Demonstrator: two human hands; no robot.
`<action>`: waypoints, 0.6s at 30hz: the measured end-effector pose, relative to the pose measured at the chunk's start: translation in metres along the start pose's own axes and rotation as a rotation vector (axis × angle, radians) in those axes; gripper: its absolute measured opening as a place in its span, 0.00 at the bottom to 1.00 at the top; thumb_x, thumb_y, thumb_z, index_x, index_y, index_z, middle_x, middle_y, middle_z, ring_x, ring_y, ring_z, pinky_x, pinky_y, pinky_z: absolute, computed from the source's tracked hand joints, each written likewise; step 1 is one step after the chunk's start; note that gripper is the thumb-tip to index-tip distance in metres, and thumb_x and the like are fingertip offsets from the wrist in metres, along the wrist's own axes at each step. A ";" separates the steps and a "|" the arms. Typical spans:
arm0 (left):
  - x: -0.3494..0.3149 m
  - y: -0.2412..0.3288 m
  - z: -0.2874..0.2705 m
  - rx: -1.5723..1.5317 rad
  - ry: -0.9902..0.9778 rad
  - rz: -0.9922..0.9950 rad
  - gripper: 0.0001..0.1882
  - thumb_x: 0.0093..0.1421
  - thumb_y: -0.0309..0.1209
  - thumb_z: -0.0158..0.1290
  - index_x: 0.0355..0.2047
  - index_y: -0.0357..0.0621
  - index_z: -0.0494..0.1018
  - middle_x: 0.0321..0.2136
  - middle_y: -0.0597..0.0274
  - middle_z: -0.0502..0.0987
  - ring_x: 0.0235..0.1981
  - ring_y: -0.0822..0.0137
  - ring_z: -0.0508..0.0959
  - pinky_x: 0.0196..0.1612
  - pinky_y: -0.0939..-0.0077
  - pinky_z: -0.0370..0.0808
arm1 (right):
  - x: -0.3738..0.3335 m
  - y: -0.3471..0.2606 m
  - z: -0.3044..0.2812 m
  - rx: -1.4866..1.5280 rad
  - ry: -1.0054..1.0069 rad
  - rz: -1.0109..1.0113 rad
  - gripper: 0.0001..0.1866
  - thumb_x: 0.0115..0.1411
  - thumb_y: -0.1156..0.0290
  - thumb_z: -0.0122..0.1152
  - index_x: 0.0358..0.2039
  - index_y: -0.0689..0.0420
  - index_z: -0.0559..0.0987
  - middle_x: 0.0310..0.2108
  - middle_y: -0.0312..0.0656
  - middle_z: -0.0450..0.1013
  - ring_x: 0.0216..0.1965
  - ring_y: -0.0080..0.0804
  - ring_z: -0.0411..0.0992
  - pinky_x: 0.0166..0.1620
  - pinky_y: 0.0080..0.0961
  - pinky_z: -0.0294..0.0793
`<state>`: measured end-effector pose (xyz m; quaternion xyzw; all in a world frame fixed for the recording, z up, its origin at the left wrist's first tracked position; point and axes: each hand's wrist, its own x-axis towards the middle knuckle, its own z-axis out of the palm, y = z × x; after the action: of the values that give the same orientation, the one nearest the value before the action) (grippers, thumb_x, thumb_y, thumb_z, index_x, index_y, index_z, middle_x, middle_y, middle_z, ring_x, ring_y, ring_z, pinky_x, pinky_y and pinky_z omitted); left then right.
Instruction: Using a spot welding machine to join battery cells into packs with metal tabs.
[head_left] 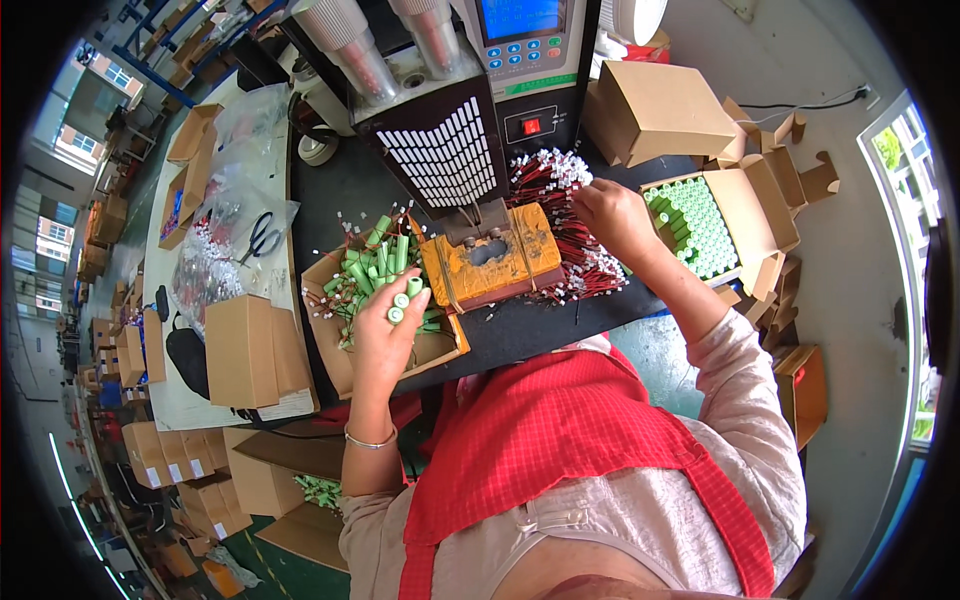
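My left hand is closed around a few light green battery cells, their round ends facing up. It is over an open cardboard box of green cells with red wires attached. To its right sits an orange-yellow block with a dark, worn hollow, bound with bands, below the welding machine's two electrode tips. My right hand is in a pinch at the edge of a heap of red and black wire leads with white connectors. Whatever is between its fingertips is too small to make out.
The spot-welding machine with a blue screen stands at the back. On the right, an open box holds upright green cells beside a closed carton. Scissors lie on plastic bags at the left, near another carton.
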<state>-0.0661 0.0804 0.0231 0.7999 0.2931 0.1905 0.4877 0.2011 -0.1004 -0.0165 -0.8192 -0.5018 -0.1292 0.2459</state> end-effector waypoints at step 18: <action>-0.003 0.015 0.057 -0.838 -0.267 -0.323 0.19 0.58 0.29 0.53 0.48 0.35 0.66 0.35 0.59 0.75 0.35 0.70 0.76 0.35 0.79 0.75 | -0.017 0.000 -0.060 0.382 -0.135 0.362 0.09 0.51 0.69 0.56 0.24 0.63 0.76 0.20 0.45 0.72 0.22 0.35 0.72 0.29 0.28 0.71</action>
<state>-0.0306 0.0354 0.0103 0.4955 0.2463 0.1094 0.8258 0.1951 -0.1451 0.0262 -0.8411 -0.3779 0.0686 0.3809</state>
